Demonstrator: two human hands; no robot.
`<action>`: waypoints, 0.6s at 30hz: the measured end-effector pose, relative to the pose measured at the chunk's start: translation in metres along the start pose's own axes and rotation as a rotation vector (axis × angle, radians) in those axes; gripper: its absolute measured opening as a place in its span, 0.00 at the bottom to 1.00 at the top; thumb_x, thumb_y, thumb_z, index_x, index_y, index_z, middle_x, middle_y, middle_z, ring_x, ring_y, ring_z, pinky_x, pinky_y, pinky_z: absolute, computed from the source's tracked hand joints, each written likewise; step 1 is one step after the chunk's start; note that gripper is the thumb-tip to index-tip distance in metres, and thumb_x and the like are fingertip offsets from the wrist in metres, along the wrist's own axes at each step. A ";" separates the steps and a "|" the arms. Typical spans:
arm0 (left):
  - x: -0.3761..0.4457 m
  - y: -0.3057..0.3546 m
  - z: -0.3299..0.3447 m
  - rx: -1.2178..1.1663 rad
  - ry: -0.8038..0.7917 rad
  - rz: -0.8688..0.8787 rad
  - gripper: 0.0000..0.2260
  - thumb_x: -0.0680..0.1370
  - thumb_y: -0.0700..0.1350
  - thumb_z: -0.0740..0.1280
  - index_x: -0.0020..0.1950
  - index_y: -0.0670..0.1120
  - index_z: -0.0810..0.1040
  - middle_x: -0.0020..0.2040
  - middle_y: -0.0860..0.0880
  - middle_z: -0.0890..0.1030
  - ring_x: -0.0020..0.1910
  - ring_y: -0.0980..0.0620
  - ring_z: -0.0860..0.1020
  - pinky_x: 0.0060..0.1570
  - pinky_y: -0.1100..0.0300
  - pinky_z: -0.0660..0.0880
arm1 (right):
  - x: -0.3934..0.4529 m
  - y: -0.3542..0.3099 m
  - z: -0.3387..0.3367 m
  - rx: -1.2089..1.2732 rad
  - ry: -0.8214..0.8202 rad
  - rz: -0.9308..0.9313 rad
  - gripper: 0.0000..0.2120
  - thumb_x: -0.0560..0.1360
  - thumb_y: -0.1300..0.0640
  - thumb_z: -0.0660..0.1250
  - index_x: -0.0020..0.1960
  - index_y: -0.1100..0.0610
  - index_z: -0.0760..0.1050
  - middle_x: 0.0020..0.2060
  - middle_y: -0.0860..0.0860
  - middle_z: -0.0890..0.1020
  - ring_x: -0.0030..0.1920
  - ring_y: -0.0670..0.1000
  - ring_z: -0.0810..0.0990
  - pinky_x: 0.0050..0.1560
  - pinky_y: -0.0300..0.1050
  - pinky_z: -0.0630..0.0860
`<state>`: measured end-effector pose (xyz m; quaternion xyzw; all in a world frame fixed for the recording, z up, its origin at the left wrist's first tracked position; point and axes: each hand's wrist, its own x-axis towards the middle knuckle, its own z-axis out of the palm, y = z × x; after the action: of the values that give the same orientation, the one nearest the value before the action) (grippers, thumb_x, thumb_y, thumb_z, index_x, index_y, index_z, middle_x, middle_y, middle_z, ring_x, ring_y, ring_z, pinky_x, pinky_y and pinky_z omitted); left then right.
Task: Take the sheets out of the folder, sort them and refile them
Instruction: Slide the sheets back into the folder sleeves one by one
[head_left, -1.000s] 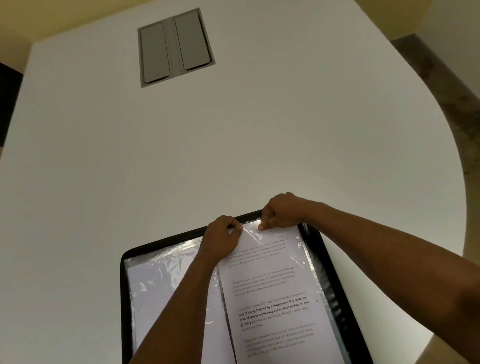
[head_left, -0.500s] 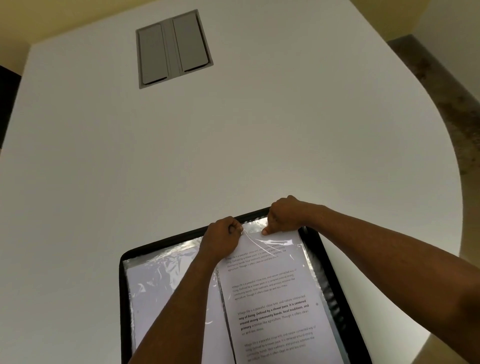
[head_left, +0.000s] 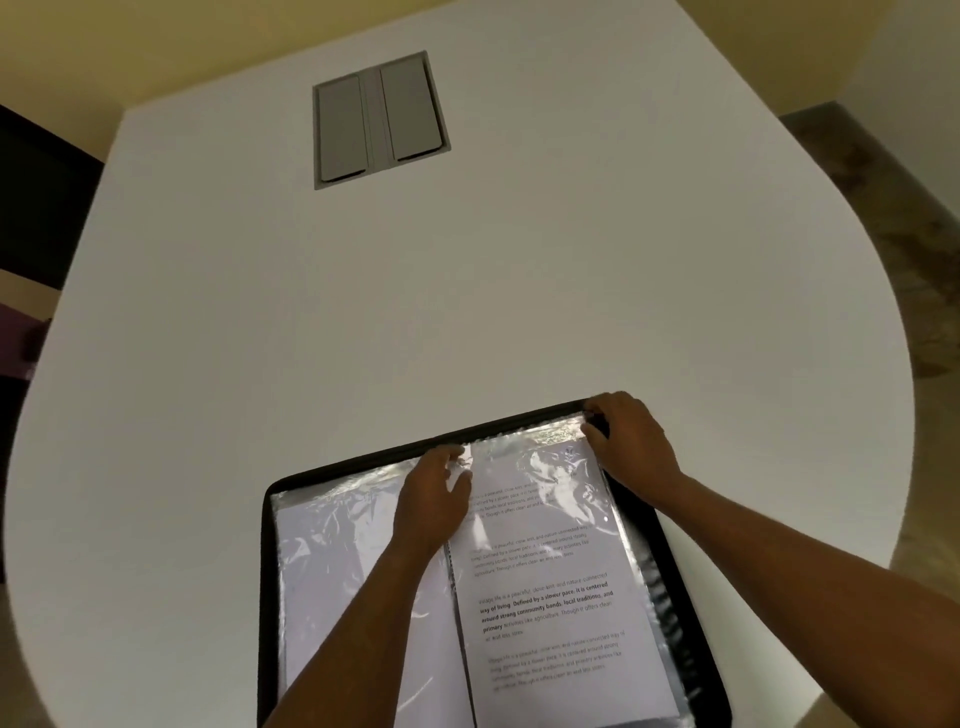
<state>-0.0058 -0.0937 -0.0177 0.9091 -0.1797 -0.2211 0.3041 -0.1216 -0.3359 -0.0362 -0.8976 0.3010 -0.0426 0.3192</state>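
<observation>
Grip: left hand lies flat, fingers extended and slightly spread, pressing the top of the folder's centre fold; it holds nothing. Right hand sits at the folder's far right corner, fingers curled over the upper edge of the clear sleeve; whether it actually pinches the plastic or only rests on it cannot be told. Item, left of the fold: a sleeve holding a blank-faced sheet, plastic crinkled. Item, right of the fold: a printed sheet inside the clear sleeve, its top edge lying a little below the sleeve mouth. The folder, black-rimmed and open flat, lies on the white table at its near edge; a grey hatch is set into the table well beyond the folder. Step in hand, by judgement: the removal stage, opening the right-hand sleeve to free the printed sheet; no sheet lies outside the folder. Next move likely calls for parting the sleeve mouth, catching the paper's top edge and sliding it out toward the far side, with the left hand bracing the folder. Change from a second ago: both hands then pinched the sleeve top close together near the fold; the left has since flattened, and the right has shifted out to the corner.
</observation>
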 end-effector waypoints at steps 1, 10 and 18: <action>-0.008 -0.004 0.001 0.010 0.000 -0.010 0.15 0.78 0.46 0.67 0.65 0.50 0.74 0.62 0.54 0.77 0.57 0.55 0.76 0.55 0.63 0.72 | -0.012 0.000 0.002 -0.029 0.016 -0.022 0.11 0.77 0.53 0.66 0.57 0.55 0.77 0.51 0.52 0.79 0.53 0.54 0.76 0.49 0.48 0.73; -0.102 -0.054 0.007 0.082 0.076 -0.074 0.19 0.79 0.48 0.66 0.70 0.49 0.71 0.68 0.53 0.72 0.68 0.52 0.69 0.66 0.61 0.64 | -0.137 -0.007 0.052 -0.267 -0.281 -0.307 0.36 0.77 0.31 0.48 0.78 0.51 0.58 0.78 0.50 0.57 0.77 0.52 0.57 0.76 0.52 0.57; -0.163 -0.108 -0.008 0.235 0.277 -0.374 0.26 0.74 0.49 0.70 0.70 0.43 0.70 0.71 0.43 0.70 0.70 0.43 0.68 0.69 0.48 0.65 | -0.159 0.022 0.055 -0.478 -0.390 -0.334 0.33 0.80 0.36 0.43 0.77 0.54 0.61 0.77 0.52 0.61 0.76 0.52 0.57 0.71 0.49 0.49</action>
<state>-0.1175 0.0663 -0.0328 0.9772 0.0103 -0.1246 0.1717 -0.2475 -0.2295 -0.0748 -0.9751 0.0846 0.1499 0.1399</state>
